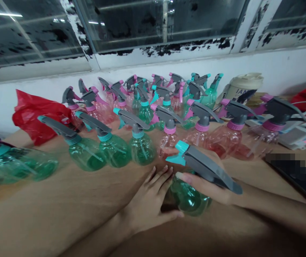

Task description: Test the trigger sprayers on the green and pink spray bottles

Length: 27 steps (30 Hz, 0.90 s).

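My right hand is closed around the neck of a green spray bottle with a grey and turquoise trigger head. The bottle stands near the front of the table, its nozzle pointing left. Part of its neck is hidden behind my thumb. Beside its base, my left hand lies with fingers stretched out over the tabletop and thumb apart, holding nothing. Just beyond are more green spray bottles and pink spray bottles in a row.
Several more pink and green spray bottles crowd the wooden table towards the wall. A red plastic bag lies at left. To the right are a white tub, a white device and a dark flat object. Windows line the back.
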{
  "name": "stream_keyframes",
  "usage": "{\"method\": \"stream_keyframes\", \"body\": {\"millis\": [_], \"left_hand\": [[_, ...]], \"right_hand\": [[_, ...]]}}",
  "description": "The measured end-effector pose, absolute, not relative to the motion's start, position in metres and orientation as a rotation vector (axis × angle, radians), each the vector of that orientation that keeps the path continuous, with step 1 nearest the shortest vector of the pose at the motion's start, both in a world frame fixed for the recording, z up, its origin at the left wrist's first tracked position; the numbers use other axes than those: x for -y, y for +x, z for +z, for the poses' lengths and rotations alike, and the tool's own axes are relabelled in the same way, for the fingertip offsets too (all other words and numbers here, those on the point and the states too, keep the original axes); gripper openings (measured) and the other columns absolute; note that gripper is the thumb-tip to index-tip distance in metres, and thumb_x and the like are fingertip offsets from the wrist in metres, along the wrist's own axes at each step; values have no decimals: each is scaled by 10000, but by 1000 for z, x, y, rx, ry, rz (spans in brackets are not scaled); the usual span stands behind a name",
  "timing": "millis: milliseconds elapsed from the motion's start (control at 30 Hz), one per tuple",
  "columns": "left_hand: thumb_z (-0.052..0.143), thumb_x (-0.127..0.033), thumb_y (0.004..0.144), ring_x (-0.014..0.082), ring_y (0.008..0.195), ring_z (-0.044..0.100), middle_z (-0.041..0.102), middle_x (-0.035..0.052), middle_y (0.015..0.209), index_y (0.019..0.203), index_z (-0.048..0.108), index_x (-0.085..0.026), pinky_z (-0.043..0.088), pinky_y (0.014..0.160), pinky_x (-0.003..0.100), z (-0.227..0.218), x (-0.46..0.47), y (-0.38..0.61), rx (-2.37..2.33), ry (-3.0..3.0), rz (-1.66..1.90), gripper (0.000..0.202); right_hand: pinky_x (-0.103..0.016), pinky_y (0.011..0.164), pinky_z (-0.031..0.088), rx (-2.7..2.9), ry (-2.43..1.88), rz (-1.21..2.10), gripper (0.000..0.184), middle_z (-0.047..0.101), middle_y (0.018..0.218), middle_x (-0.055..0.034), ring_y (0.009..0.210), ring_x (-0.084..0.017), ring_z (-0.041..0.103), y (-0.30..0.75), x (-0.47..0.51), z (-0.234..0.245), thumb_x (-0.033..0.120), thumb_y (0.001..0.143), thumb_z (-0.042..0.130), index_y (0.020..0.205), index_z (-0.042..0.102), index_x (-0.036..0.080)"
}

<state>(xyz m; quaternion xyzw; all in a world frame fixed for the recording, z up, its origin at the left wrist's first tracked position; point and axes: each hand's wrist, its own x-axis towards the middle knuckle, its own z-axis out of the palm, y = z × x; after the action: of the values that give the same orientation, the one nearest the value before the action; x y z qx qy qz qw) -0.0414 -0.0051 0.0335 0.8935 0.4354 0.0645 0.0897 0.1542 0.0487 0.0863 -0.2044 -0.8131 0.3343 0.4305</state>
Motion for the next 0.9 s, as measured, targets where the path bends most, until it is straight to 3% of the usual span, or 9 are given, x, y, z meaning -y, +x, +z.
{"method": "stream_keyframes", "body": {"millis": [267, 433, 600, 767, 900], "left_hand": [[461, -692, 844, 296, 1394, 244, 358, 173, 1470, 1426, 320, -87, 205, 1135, 493, 31, 6, -42, -1293, 2651, 210, 851], [456, -690, 848, 290, 1393, 251, 341, 165, 1480, 1433, 310, -102, 206, 1135, 491, 30, 5, -42, -1289, 2651, 223, 842], [438, -699, 851, 297, 1382, 279, 356, 178, 1469, 1417, 331, -61, 206, 1135, 488, 31, 4, -41, -1297, 2677, 164, 860], [398, -706, 865, 297, 1384, 274, 371, 178, 1461, 1405, 353, -51, 208, 1136, 482, 31, 5, -41, -1303, 2697, 171, 850], [352, -672, 905, 273, 1397, 246, 353, 155, 1476, 1399, 368, -55, 182, 1147, 459, 29, 6, -43, -1287, 2723, 195, 790]], "right_hand": [[-367, 823, 521, 2016, -504, 942, 396, 654, 1001, -47, 878, -200, 638, 155, -50, 82, 285, 841, 597, 1237, 578, 273], [-343, 775, 538, 2017, -498, 961, 421, 652, 1010, -43, 852, -190, 637, 156, -50, 81, 294, 849, 595, 1267, 549, 291], [-299, 683, 532, 2025, -498, 934, 331, 651, 947, -25, 733, -151, 630, 155, -51, 80, 273, 852, 593, 1183, 607, 275], [-336, 718, 544, 2042, -554, 906, 285, 660, 987, -27, 779, -172, 646, 156, -54, 79, 289, 861, 575, 1143, 615, 282], [-340, 730, 539, 2063, -593, 865, 153, 669, 908, -12, 800, -181, 649, 159, -57, 85, 228, 857, 581, 991, 647, 263]]}}
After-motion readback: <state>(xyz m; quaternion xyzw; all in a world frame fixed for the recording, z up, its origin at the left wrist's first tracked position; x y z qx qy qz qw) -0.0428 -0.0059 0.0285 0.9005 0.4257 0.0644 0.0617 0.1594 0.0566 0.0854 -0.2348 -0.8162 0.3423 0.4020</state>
